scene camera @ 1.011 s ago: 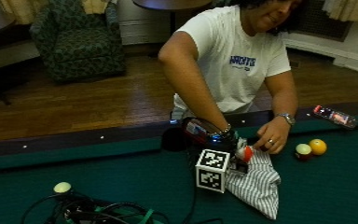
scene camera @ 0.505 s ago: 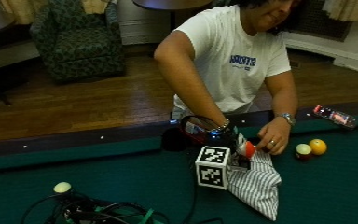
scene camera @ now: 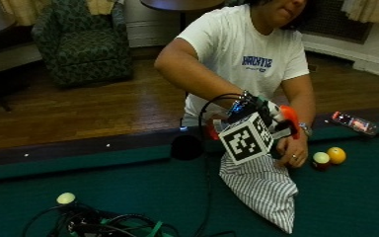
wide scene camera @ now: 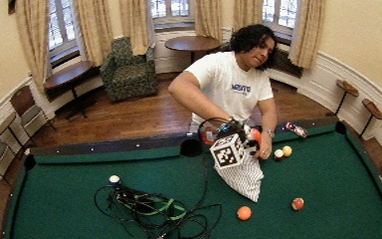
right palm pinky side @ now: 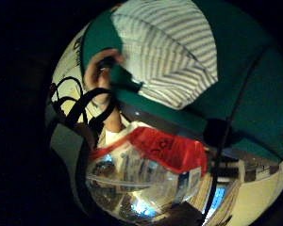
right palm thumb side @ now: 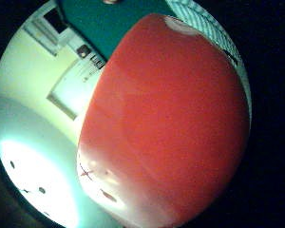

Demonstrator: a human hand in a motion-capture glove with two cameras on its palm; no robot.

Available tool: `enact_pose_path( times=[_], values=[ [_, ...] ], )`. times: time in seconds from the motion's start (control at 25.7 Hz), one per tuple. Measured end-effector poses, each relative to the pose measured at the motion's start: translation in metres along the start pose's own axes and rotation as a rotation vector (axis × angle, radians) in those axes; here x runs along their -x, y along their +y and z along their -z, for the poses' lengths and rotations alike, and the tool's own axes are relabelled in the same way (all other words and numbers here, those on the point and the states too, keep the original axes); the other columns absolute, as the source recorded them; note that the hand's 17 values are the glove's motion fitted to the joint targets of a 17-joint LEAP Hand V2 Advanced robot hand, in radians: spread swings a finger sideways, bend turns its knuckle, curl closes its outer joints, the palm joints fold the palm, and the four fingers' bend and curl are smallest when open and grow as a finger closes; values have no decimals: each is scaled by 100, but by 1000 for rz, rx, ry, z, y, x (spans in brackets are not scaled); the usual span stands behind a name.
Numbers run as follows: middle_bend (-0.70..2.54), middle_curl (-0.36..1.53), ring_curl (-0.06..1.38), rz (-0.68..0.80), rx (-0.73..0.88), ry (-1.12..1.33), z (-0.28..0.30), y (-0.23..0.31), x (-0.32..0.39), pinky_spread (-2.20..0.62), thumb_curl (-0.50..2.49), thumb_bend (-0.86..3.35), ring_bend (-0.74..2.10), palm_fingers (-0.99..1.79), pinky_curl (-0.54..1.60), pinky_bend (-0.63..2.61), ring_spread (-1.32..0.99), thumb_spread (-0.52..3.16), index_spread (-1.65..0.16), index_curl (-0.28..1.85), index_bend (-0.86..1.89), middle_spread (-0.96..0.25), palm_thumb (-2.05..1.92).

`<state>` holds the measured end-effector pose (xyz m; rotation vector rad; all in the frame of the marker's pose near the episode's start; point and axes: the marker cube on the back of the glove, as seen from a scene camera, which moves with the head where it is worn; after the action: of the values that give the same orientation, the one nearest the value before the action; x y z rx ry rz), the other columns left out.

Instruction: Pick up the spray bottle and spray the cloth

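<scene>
While the person leans over the far rail of the pool table (scene camera: 110, 182), the gloved right hand (scene camera: 258, 116) holds the spray bottle (scene camera: 289, 118) lifted above the felt, just over the top of the cloth (scene camera: 262, 190); its fingers curl round the bottle, whose red head fills the thumb-side palm view (right palm thumb side: 171, 123) and whose clear body with a red label sits close against the palm in the little-finger-side view (right palm pinky side: 146, 174). That striped cloth lies on the felt near the far rail, narrowing toward the near side, and the bare left hand (scene camera: 293, 154) pinches its upper edge. Two balls (scene camera: 328, 158) rest just beside that hand, a small bottle (scene camera: 352, 123) lies on the far rail, and a white ball (scene camera: 65, 198) sits by a tangle of gear near the near edge
</scene>
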<state>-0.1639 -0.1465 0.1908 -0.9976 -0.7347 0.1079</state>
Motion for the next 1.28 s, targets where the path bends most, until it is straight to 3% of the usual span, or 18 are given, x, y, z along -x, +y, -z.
enact_pose_path(
  times=[0.39, 0.62, 0.93, 1.28],
  values=[
    [61, 59, 50, 455, -226, 28, 10, 56, 82, -28, 88, -3, 70, 134, 43, 49, -22, 34, -23, 63, 36, -19, 96],
    [60, 59, 50, 654, -329, -21, 2, 85, 96, -28, 88, -3, 70, 134, 43, 49, -22, 34, -23, 63, 36, -19, 96],
    [60, 59, 50, 832, -351, -136, -16, 81, 87, -28, 88, -3, 70, 134, 43, 49, -22, 34, -23, 63, 36, -19, 95],
    [61, 59, 50, 903, -382, -145, -42, 34, 83, -28, 88, -3, 70, 135, 43, 48, -22, 34, -24, 64, 36, -19, 95]
  ],
)
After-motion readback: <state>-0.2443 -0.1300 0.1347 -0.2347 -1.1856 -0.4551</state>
